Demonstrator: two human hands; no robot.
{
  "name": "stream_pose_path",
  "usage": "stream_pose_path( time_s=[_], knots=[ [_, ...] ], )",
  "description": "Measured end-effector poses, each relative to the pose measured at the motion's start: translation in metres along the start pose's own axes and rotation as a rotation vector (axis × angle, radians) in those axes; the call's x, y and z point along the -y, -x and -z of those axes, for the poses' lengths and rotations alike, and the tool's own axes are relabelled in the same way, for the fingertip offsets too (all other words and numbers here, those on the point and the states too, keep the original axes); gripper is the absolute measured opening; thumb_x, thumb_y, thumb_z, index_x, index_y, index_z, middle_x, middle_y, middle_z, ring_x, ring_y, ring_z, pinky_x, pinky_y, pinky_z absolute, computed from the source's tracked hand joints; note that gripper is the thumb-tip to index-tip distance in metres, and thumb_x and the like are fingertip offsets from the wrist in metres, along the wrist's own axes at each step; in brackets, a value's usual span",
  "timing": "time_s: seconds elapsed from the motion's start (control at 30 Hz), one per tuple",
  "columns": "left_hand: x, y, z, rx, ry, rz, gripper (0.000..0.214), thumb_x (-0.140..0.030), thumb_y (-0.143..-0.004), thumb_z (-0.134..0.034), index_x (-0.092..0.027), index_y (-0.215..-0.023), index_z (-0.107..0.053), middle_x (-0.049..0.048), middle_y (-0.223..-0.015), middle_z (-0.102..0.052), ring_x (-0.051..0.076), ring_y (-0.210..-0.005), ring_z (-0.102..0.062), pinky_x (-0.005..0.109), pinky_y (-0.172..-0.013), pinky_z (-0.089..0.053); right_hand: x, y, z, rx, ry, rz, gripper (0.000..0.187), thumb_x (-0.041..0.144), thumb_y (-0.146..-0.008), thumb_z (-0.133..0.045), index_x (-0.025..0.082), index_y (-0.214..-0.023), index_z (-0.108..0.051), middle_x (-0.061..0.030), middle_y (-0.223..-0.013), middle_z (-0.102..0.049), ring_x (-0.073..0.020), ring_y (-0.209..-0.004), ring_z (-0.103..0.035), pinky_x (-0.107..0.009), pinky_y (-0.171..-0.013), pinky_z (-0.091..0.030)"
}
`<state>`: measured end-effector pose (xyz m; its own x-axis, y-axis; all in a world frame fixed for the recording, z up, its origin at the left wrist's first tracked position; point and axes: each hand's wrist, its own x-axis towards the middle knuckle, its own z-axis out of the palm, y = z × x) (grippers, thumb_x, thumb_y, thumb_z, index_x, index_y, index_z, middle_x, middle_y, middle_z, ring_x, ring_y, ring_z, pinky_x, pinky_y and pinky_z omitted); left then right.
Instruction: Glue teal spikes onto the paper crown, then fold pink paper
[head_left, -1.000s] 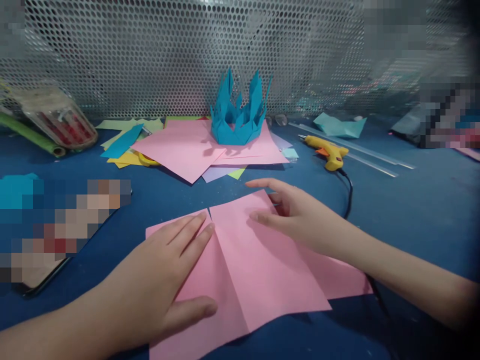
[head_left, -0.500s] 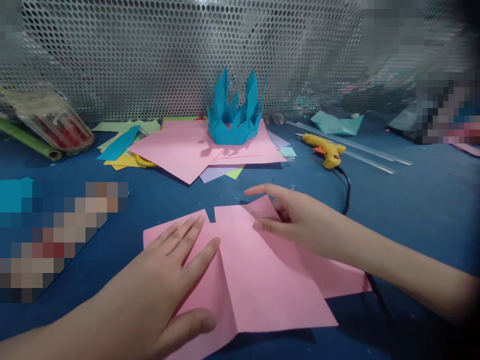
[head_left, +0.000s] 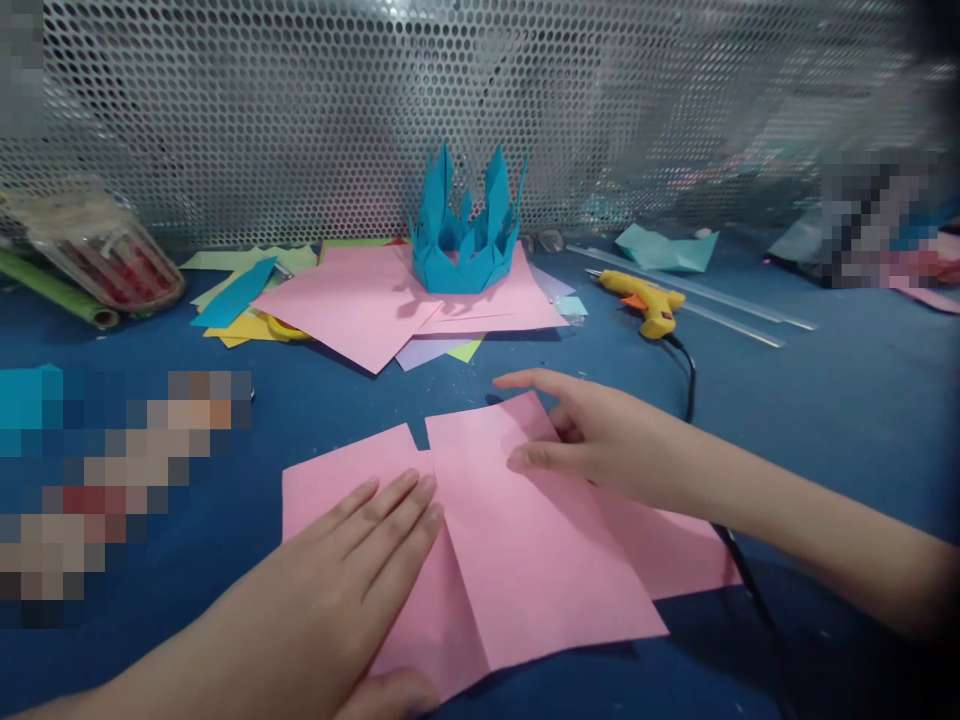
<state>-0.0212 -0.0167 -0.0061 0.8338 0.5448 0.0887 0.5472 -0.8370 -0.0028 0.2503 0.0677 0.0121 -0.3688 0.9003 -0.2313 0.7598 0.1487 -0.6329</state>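
Observation:
A pink sheet of paper [head_left: 540, 560], creased and partly folded over, lies in front of me. A small notch is cut in its far edge, and a slanting fold line runs from the notch to the near edge. My left hand [head_left: 337, 580] rests flat on the left part, fingers stretched along the fold. At the raised right flap, my right hand [head_left: 592, 420] has its thumb on top of the paper and its other fingers curled at the edge; the index finger points out past it. The curled fingertips are partly hidden.
A blue paper crown [head_left: 461, 265] stands on pink sheets [head_left: 337, 310] at the back. Right of it lies a yellow glue gun [head_left: 652, 300], its black cord [head_left: 691, 385] running under my right arm. Clear glue sticks [head_left: 739, 323] and a tilted jar [head_left: 112, 255] flank these. Perforated metal [head_left: 300, 130] stands behind.
My left hand has slid nearer along the fold, its fingers now closer together. The paper's near edge has shifted slightly. My right hand stays at the flap.

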Motion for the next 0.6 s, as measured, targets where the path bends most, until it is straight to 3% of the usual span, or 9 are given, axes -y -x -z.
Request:
stream_pose_path(
  time_s=[0.1,0.27,0.37,0.6],
  knots=[
    [-0.002,0.000,0.003,0.052,-0.033,-0.022,0.071,-0.048,-0.091,-0.055,-0.008,-0.148,-0.037,0.0180,-0.151,-0.036,0.033,-0.134,-0.047,0.042,-0.105,-0.047,-0.002,0.001,0.001,0.012,0.022,-0.030,0.066,0.035,-0.079,-0.070,0.028,-0.140,-0.047,0.0086,-0.053,-0.052,-0.0131,-0.044,-0.047,-0.023,-0.041,-0.031],
    [-0.009,0.002,0.005,0.097,-0.046,0.075,0.072,-0.040,-0.086,-0.057,-0.020,-0.150,-0.033,0.0151,-0.156,-0.032,0.032,-0.142,-0.036,0.047,-0.106,-0.044,-0.003,0.001,0.003,0.022,-0.004,-0.045,0.067,0.033,-0.078,-0.071,0.027,-0.141,-0.047,0.0098,-0.050,-0.045,-0.0129,-0.043,-0.044,-0.022,-0.038,-0.028],
    [-0.012,0.003,0.005,0.067,0.021,0.071,0.077,-0.033,-0.080,-0.062,-0.025,-0.150,-0.032,0.0143,-0.157,-0.033,0.033,-0.144,-0.031,0.049,-0.108,-0.041,-0.003,0.000,0.005,0.026,0.008,-0.057,0.067,0.034,-0.078,-0.071,0.029,-0.140,-0.047,0.0094,-0.051,-0.046,-0.0131,-0.043,-0.044,-0.022,-0.036,-0.028],
    [-0.015,0.004,-0.010,0.054,0.073,0.030,0.095,-0.040,-0.062,-0.085,-0.032,-0.145,-0.039,0.0225,-0.153,-0.036,0.043,-0.146,-0.018,0.064,-0.108,-0.033,-0.002,-0.002,0.010,0.042,0.044,-0.110,0.067,0.034,-0.080,-0.070,0.028,-0.142,-0.044,0.0087,-0.052,-0.049,-0.0123,-0.044,-0.044,-0.022,-0.037,-0.028]
  ],
)
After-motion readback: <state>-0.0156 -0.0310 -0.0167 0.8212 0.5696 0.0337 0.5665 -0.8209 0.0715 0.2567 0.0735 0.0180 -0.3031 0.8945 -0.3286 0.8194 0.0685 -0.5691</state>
